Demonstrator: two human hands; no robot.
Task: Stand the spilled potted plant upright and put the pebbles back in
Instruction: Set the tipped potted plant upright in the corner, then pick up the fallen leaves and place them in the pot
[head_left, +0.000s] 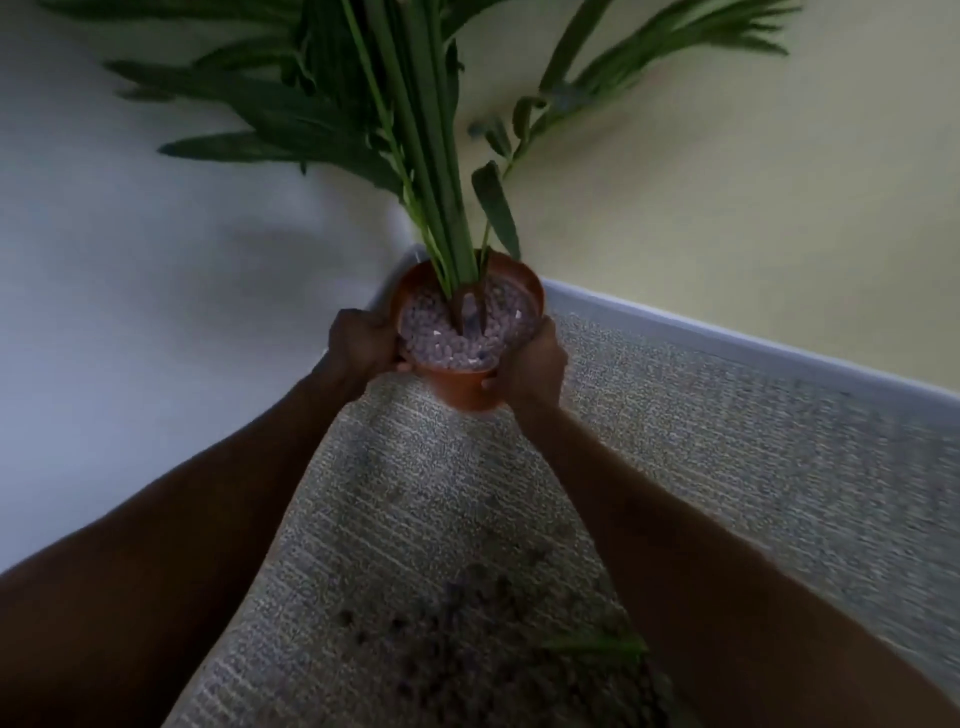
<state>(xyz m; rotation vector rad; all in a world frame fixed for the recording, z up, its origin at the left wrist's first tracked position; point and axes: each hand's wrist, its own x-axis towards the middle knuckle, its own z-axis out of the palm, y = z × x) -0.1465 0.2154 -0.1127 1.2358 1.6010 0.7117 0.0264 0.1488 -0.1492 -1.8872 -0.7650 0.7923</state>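
Observation:
A terracotta-coloured pot (462, 389) stands close to upright in the corner of the room, its top filled with brownish pebbles (452, 340). Long green stalks and leaves (415, 135) rise from it toward the walls. My left hand (361, 345) grips the pot's left side and my right hand (530, 366) grips its right side. Several dark spilled pebbles (457, 639) lie scattered on the grey woven carpet (415, 493) near me, between my forearms. A loose green leaf (597, 644) lies among them.
A white skirting board (727, 338) runs along the cream wall (753, 182) on the right. A pale wall (130, 312) closes the left side. Both meet right behind the pot.

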